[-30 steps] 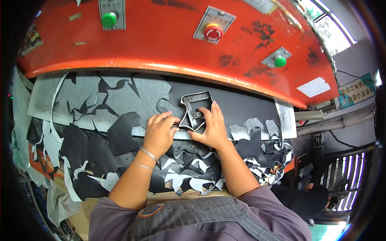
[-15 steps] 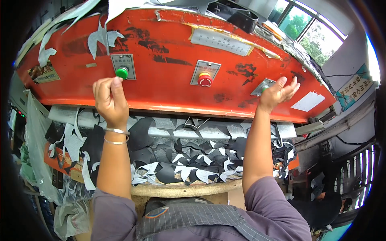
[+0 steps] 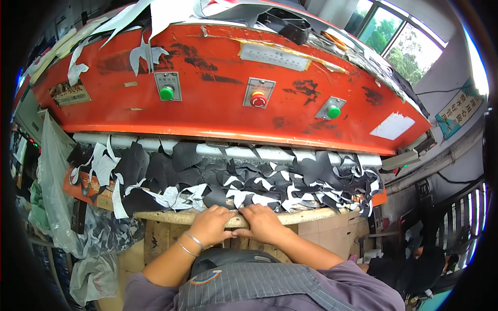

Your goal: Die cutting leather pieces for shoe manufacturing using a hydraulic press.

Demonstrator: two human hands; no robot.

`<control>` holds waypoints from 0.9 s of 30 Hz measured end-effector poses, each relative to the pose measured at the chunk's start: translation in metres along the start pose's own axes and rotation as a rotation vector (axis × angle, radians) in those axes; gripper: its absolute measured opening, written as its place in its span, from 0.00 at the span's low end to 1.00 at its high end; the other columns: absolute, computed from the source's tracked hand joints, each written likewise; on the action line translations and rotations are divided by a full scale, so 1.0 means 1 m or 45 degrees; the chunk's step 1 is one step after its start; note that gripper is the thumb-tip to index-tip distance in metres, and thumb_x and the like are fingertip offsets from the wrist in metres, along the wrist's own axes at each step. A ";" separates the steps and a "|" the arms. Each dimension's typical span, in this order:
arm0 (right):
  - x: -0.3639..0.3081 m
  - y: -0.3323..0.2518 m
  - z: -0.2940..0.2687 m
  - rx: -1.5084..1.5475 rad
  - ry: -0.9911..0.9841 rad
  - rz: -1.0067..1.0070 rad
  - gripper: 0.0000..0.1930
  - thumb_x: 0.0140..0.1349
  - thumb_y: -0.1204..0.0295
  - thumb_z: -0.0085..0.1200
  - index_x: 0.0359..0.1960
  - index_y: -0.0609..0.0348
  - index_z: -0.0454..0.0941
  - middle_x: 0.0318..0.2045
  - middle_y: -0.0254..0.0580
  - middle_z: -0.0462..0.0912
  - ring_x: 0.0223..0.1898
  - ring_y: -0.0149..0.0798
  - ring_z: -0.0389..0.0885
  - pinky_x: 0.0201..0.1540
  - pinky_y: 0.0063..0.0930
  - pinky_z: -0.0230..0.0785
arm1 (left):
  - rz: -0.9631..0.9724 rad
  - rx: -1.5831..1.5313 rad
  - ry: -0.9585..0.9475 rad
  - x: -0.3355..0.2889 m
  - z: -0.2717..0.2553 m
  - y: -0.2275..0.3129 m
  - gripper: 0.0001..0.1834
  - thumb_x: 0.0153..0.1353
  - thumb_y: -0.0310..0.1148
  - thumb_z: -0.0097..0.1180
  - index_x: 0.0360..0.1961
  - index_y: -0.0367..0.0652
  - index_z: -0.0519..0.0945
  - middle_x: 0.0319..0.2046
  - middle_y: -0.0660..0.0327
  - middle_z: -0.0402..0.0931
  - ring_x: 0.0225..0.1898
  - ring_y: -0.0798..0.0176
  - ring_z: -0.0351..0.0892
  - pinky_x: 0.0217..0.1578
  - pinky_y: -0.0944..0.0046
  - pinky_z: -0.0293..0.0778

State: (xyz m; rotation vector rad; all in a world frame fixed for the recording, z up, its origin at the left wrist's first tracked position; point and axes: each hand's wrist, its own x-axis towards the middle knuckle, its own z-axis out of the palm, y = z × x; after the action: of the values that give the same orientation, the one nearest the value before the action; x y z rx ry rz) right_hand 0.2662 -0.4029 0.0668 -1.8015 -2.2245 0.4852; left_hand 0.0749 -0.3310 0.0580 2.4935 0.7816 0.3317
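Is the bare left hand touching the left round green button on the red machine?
Apart. The head view shows the bare left hand far below the left round green button, with black and white scraps between them.

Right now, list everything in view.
Machine front: 1, orange-red, top
Round buttons: 2, green, machine front
Mushroom button: 1, red, between them
Boxy frame: 1, black, atop machine
Slab: 1, white-edged, under machine
Ledge: 1, tan, below slab
Scraps: many, black and white, slab to ledge
Window: 1, clear, upper right
Sign: 1, beige, right
Plastic sheet: 1, clear, left
Co-worker: 1, dark clothing, lower right
Left hand: 1, bare, on ledge
Right hand: 1, bare, on ledge
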 end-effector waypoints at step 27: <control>0.188 0.126 -0.069 0.359 0.180 0.652 0.24 0.50 0.57 0.56 0.42 0.65 0.78 0.46 0.58 0.78 0.52 0.53 0.71 0.53 0.41 0.69 | -0.427 -1.193 0.381 0.173 -0.005 -0.076 0.30 0.58 0.26 0.58 0.62 0.35 0.66 0.49 0.58 0.72 0.31 0.72 0.75 0.33 0.71 0.73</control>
State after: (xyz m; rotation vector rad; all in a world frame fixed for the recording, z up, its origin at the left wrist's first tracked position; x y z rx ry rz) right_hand 0.3658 -0.1885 0.0759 -2.1552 -1.5013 0.6981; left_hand 0.1772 -0.1741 0.0356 1.4321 0.8726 0.7520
